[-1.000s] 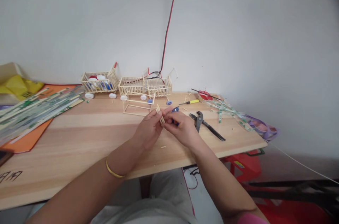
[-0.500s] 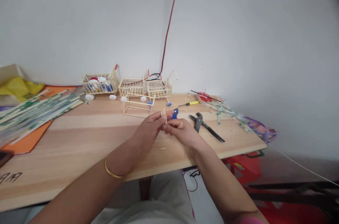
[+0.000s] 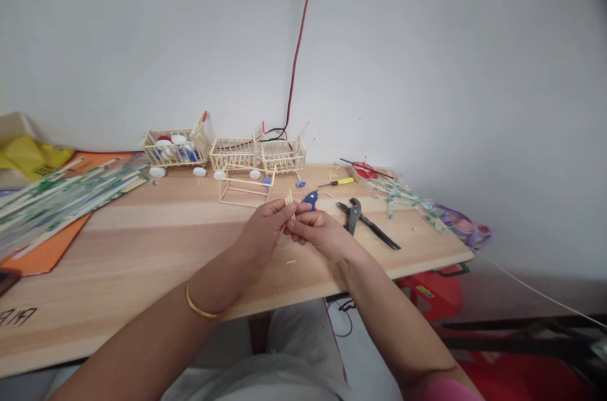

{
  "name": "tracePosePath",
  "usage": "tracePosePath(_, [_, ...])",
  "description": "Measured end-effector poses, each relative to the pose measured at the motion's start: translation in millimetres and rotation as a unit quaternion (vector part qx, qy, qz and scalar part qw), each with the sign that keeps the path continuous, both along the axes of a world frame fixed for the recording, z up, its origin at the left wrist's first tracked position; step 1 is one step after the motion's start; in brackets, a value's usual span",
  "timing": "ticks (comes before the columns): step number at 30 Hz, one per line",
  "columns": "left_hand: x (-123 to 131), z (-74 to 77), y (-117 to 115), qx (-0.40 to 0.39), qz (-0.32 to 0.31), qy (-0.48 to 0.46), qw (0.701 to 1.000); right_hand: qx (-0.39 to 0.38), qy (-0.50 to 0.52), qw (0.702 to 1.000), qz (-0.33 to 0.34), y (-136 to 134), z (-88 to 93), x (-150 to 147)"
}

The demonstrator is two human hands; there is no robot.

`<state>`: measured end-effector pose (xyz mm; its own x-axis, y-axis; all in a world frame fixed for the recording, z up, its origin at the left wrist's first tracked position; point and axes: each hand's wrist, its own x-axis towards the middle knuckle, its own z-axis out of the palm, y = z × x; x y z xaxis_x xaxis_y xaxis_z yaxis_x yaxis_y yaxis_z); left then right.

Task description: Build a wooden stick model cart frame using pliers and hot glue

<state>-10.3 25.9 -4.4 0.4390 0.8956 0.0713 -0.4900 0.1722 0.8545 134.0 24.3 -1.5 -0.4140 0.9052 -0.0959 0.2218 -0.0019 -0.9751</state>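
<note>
My left hand (image 3: 269,219) and my right hand (image 3: 315,230) meet above the middle of the wooden table. Between them stands a small bunch of short wooden sticks (image 3: 290,197), pinched in the fingers of both, tips pointing up. Just behind my fingers lies a blue glue gun (image 3: 310,198), partly hidden by my right hand. Behind my left hand rests an open box frame of thin sticks (image 3: 244,189). A loose short piece of stick (image 3: 291,262) lies on the table in front of my hands.
Stick-built carts (image 3: 176,151) line the wall. Black pliers (image 3: 365,221) and a yellow-handled screwdriver (image 3: 339,183) lie to the right, near a red dish (image 3: 364,169) and torn wrappers (image 3: 403,192). Wrapped sticks (image 3: 71,198) cover an orange folder (image 3: 61,246) at left.
Both hands keep their pinch on the short sticks, with only slight finger movement. The whole view has shifted a little.
</note>
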Motion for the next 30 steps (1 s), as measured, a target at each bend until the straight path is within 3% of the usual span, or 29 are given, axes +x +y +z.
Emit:
tracePosePath(5, [-2.9,5.0,1.7,-0.076,0.027,-0.049,0.996,0.124,-0.045,0.991,0.027,-6.0,0.8,-2.2])
tracePosePath(9, [-3.3,3.4,3.3,-0.092,0.021,-0.063,0.994,0.246,-0.132,0.960,0.027,-9.3,8.2,-1.4])
tracePosePath(12, [-2.7,1.7,4.1,-0.103,0.014,-0.066,0.992,0.288,-0.162,0.943,0.032,-8.8,10.2,-0.1])
tracePosePath(15, [-2.7,1.9,3.9,-0.100,0.012,-0.067,0.993,0.271,-0.152,0.950,0.023,-7.9,7.8,0.6])
tracePosePath(21, [-2.2,0.5,1.5,-0.068,0.009,-0.058,0.996,0.123,-0.048,0.990,0.057,-6.5,3.4,1.4])
tracePosePath(24, [-1.5,0.1,0.6,-0.052,0.017,-0.045,0.997,0.123,-0.052,0.991,0.020,-6.1,1.8,-0.4])
tracePosePath(27, [-3.5,3.6,0.8,-0.020,0.036,0.009,0.999,0.126,-0.058,0.990,-0.011,-6.3,-0.9,-1.9])
tracePosePath(30, [-8.9,10.5,1.4,0.062,0.034,0.112,0.991,0.109,-0.037,0.993,-0.014,-7.1,-2.2,-0.9])
